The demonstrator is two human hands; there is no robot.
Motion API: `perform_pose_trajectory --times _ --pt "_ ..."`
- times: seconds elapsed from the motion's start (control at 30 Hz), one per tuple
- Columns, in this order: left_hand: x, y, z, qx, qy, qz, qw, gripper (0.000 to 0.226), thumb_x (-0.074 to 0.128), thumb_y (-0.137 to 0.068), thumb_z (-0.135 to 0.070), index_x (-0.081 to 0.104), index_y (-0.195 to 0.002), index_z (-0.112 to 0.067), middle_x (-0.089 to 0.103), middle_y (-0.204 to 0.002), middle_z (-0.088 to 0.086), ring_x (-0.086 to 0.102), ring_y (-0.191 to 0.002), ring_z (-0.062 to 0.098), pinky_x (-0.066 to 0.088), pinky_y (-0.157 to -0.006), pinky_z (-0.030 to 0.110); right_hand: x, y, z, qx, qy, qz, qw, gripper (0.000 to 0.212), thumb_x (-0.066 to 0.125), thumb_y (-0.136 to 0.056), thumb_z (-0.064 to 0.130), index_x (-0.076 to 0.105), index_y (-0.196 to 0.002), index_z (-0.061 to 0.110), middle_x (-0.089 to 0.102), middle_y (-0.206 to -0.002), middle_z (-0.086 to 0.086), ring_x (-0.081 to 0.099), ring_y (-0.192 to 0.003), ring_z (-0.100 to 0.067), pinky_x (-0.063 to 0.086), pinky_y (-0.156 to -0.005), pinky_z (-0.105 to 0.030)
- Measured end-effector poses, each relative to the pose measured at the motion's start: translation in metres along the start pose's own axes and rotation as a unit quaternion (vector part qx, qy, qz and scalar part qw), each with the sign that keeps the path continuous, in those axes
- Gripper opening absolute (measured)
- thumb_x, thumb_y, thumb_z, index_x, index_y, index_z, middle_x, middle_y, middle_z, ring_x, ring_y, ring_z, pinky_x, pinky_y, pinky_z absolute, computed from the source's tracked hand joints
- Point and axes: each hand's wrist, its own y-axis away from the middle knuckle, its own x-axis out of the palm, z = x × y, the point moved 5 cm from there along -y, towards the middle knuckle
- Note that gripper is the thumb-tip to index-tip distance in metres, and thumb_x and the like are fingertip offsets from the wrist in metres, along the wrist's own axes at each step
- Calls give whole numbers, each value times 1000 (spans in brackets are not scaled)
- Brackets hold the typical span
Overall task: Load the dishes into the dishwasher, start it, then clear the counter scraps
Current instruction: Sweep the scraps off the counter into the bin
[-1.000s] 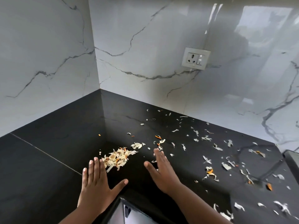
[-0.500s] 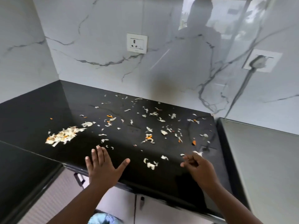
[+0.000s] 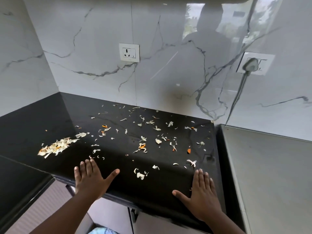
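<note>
Gleaming black counter (image 3: 118,159) strewn with scraps (image 3: 141,147), marble-tiled walls (image 3: 94,48).

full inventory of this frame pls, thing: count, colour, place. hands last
counter: one, black, L-shaped, running into the corner
scrap pile: one, pale with orange bits, left part of the counter
loose scraps: many, pale and orange, scattered over the middle and right of the counter
wall socket: one, white, on the back wall, nothing plugged in
second socket: one, white, right on the wall, grey plug and cord in it
marble wall: white with grey veins, behind the counter
grey surface: one, right of the counter
left hand: flat at the counter's front edge
right hand: flat, near the counter's right end
</note>
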Motion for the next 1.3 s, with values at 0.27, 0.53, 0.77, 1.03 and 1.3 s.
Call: perform_pose_trajectory --times 0.27,0.53,0.77,1.03,1.3 --pt "-2 -5 -5 0 -33 7 999 130 -6 -59 -94 -12 -150 -1 -10 -160 16 -17 -146 28 -16 -116 46 4 -44 59 -60 -2 39 997 137 13 -51 103 -36 -137 8 -28 -156 -11 -29 -142 -27 -16 -117 -41" --pt "2 -8 -5 17 16 -6 1000 142 -18 -42 -98 -16 -149 -4 -16 -159 16 -19 -146 27 -11 -118 42 15 -85 129 -148 18 67 987 130 10 -55 102 -35 -140 14 -30 -155 -9 -31 -140 -30 -16 -117 -44" --pt "0 -11 -3 13 46 -22 999 142 -5 -49 -101 -12 -149 -2 -10 -160 15 -13 -147 25 -14 -115 37 29 -125 210 -235 40 67 969 125 11 -63 97 -28 -146 12 -29 -155 -14 -28 -141 -36 -16 -116 -47" --pt "21 -19 3 35 26 22 999 124 23 -69 -95 49 -133 8 50 -138 23 47 -130 34 11 -110 39 47 -165 298 -301 14 62 951 124 17 -63 96 -19 -150 16 -24 -157 -13 -26 -142 -38 -14 -117 -48" --pt "8 -16 4 23 -5 -18 1000 132 -18 -54 -95 -13 -149 -3 -12 -160 13 -17 -146 22 -10 -119 38 25 -153 291 -317 -119 12 941 115 28 -72 89 -7 -154 16 -14 -161 -7 -13 -148 -20 -10 -118 -34"
